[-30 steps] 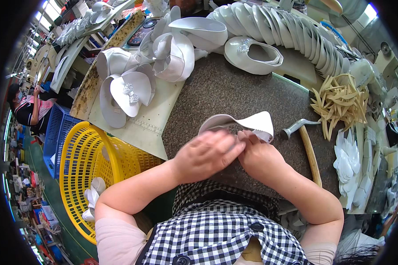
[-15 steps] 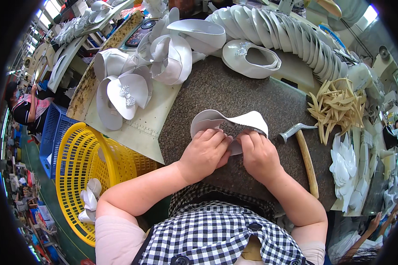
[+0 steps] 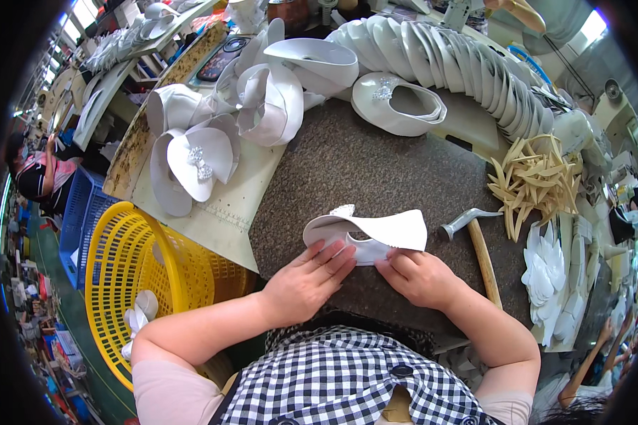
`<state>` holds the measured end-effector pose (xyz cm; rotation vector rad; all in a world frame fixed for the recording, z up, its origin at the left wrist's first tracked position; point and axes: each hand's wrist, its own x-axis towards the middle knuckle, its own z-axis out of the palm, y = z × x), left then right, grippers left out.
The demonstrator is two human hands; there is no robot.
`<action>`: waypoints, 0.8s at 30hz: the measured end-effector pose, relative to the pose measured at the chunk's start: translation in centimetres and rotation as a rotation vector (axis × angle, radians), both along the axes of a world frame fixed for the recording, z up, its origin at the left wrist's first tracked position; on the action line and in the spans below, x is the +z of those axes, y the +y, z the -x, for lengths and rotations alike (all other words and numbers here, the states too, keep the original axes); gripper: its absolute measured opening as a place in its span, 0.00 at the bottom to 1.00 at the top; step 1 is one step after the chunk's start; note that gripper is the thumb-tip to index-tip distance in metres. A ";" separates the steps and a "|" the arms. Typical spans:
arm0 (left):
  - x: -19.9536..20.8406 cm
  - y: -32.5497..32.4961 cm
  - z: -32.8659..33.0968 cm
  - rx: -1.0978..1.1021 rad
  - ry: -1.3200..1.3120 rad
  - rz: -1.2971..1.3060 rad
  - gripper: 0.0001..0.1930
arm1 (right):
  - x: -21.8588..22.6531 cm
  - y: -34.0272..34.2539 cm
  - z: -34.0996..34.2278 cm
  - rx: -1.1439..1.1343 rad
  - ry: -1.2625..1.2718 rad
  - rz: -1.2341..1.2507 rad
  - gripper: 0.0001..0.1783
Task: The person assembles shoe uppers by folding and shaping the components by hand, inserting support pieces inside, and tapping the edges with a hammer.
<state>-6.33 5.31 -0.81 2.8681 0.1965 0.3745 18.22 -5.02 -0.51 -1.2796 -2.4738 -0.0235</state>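
Observation:
A white shoe upper (image 3: 402,227) with a sparkling ornament (image 3: 343,210) on its far side rests on the dark stone work surface in front of me. Its closed loop faces me, with a gap in the middle. The fingers of my left hand (image 3: 306,281) are stretched out and lie flat against its near left edge; the thumb is hidden. My right hand (image 3: 420,278) pinches its near right edge between thumb and bent fingers. Just right of this hand lies a hammer (image 3: 483,258) with a metal head and wooden handle.
Finished-looking uppers (image 3: 195,163) cluster at the left, another upper (image 3: 397,106) lies behind. A long row of white pieces (image 3: 446,64) curves along the back. Beige strips (image 3: 535,180) and white pieces (image 3: 546,276) are on the right. A yellow basket (image 3: 99,283) stands at the left.
The upper has come down nearer to me and turned, so its ornament now shows. My left fingers have straightened out from a curled grip; my right hand has shifted lower.

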 end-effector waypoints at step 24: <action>-1.6 -2.2 -7.7 0.039 -0.214 -0.115 0.23 | 0.7 -0.3 1.0 -0.687 0.601 -0.006 0.18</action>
